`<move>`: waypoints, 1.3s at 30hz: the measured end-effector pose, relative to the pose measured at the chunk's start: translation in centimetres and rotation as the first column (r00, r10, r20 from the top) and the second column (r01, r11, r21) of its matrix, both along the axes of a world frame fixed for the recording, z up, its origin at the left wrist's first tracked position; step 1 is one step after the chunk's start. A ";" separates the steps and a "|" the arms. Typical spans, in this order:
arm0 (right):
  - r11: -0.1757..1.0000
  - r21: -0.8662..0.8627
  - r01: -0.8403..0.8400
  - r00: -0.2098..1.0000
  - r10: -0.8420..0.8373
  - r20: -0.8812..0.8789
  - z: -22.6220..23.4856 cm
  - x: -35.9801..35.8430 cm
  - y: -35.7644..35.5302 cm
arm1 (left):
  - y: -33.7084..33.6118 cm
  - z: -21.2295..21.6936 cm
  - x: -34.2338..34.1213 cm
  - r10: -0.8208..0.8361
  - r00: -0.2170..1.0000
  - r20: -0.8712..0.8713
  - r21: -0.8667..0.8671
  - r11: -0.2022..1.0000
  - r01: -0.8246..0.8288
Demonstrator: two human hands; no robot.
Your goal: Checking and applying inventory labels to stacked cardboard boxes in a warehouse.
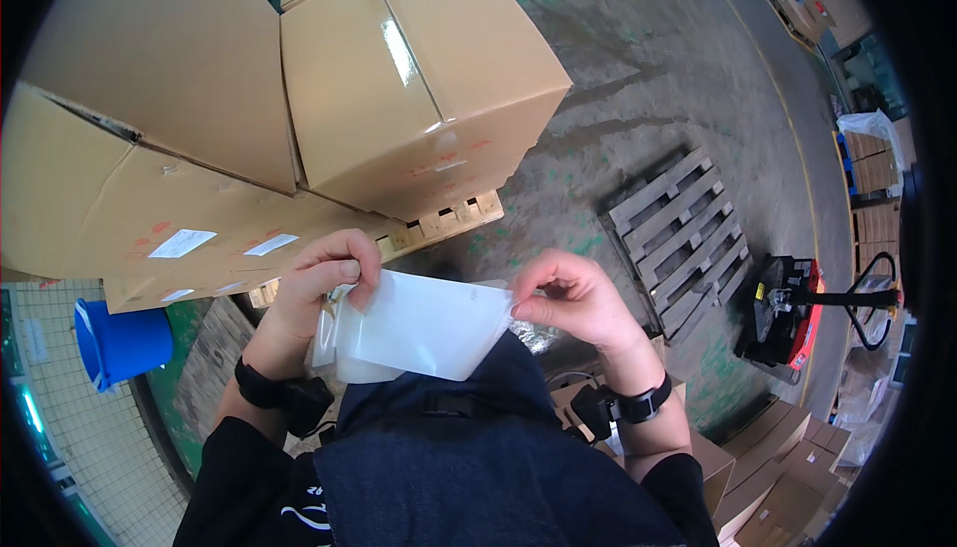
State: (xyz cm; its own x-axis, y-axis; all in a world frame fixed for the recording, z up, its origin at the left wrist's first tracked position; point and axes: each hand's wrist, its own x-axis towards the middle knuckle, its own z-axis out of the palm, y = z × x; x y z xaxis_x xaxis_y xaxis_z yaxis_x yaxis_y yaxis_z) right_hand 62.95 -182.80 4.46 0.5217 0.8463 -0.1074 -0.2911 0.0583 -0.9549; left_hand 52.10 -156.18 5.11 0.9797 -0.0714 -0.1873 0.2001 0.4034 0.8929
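Both hands pinch one thing between them: a translucent white plastic bag (424,323), smooth and slightly glossy, roughly rectangular, stretched flat just above the person's lap. The left hand (317,288) closes thumb and curled fingers over the bag's left top corner, where the film bunches into soft creases. The right hand (576,298) nips the right top corner between thumb and fingertips, with the other fingers folded in. Whether anything lies inside the bag cannot be told; the milky film hides it.

Below the bag lies dark blue denim-like cloth (498,467), coarse and matte, which covers the bag's lower edge. Each wrist wears a black band (646,406) with a small dark device strapped on; their details are too dark to make out.

Farther off, at the left, big brown cardboard boxes (419,79) stand stacked, their tops sealed with shiny clear tape, their sides bearing small white labels. They rest on a pale wooden pallet (454,220), mostly hidden beneath them. A round blue plastic bucket (125,343) sits at the near left, partly cut off by a box. To the right, an empty grey slatted pallet (683,233) lies on the stained concrete floor (638,59), and a red and black pallet truck (793,313) stands beside it, its handle reaching toward the dark rim of the view.
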 end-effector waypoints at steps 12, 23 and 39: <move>0.857 0.386 0.341 0.940 -0.314 -0.132 -0.1 1.6 -0.2 | 3.9 -1.1 -2.4 0.214 0.976 0.047 0.403 0.890 -0.214; 0.908 0.017 0.418 0.870 -0.406 0.279 2.1 7.0 -4.5 | 2.8 -1.3 -2.1 0.254 0.967 0.018 0.443 0.865 -0.235; 0.896 -0.349 -0.274 0.350 0.431 0.832 -8.3 10.5 5.7 | -11.3 -11.1 5.7 0.426 0.889 -0.170 0.761 0.630 -0.156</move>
